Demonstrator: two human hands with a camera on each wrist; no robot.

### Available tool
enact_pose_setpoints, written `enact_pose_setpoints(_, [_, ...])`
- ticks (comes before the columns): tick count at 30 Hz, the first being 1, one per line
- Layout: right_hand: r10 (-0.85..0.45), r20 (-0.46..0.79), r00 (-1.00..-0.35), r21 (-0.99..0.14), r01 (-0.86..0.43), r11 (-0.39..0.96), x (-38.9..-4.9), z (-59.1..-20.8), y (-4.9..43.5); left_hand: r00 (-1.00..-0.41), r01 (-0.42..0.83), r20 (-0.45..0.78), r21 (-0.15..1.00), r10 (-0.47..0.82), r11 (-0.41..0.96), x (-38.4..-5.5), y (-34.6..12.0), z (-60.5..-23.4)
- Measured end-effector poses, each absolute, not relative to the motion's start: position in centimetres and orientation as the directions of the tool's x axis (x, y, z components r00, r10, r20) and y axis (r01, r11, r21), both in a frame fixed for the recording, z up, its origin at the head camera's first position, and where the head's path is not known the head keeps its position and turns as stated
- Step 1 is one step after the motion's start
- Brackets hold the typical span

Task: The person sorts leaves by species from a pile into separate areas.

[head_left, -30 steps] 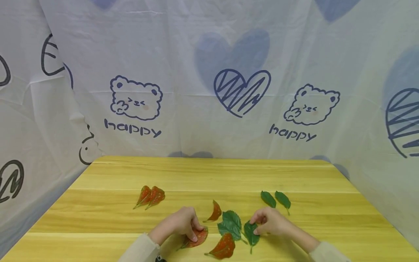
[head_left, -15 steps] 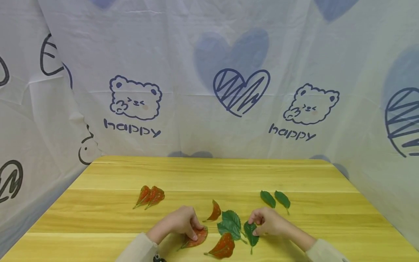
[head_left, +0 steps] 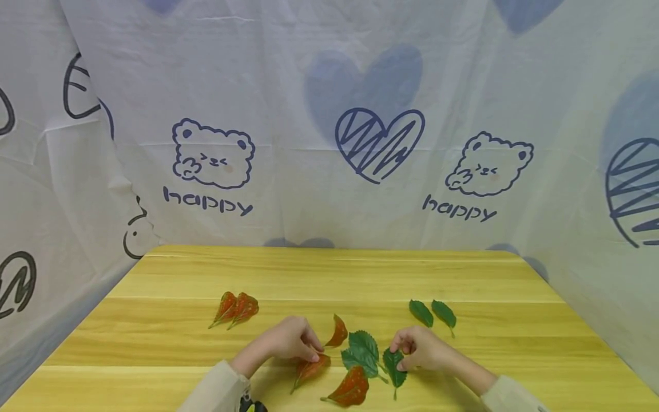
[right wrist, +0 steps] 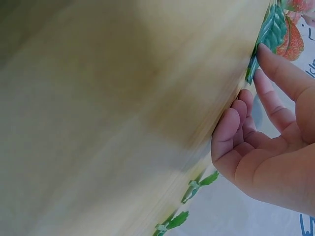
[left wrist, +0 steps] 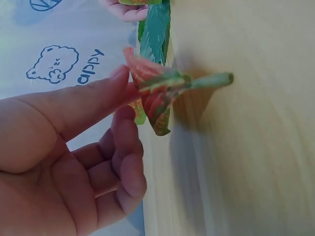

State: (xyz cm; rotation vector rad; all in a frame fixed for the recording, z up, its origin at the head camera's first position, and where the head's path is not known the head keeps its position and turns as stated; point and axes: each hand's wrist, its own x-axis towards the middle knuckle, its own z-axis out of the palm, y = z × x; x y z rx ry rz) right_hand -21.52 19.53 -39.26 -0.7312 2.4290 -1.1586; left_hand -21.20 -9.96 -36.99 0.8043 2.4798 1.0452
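Note:
My left hand (head_left: 290, 337) pinches a red leaf (head_left: 312, 369) between thumb and forefinger; in the left wrist view the leaf (left wrist: 156, 93) is edge-on, its green stem standing out over the wood. Right of centre, my right hand (head_left: 426, 350) pinches a dark green leaf (head_left: 394, 366) at its upper edge, thumb on top. Between the hands lie overlapping green leaves (head_left: 363, 350). A red leaf (head_left: 352, 388) covers their near edge. Another curled red leaf (head_left: 337, 332) is just beyond my left fingertips.
Two red leaves (head_left: 247, 308) lie side by side at the left of the wooden table (head_left: 329, 274). At the right, beyond my right hand, are two small green leaves (head_left: 444, 313). A pale printed cloth (head_left: 304, 189) hangs behind the table.
My left hand has shifted slightly away from me with its red leaf, whose stem now points more toward me. My right hand and its green leaf stay nearly still.

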Motion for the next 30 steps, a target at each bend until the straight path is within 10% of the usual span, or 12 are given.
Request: enact_pose_setpoints(30, [-0.591, -0.073, -0.803, -0.793, -0.313, 0.523, -21.4, -39.4, 19.6, -0.812, 0.413, 0.059, 0.762, 0.580, 0.500, -22.3, -8.1, -37.4])
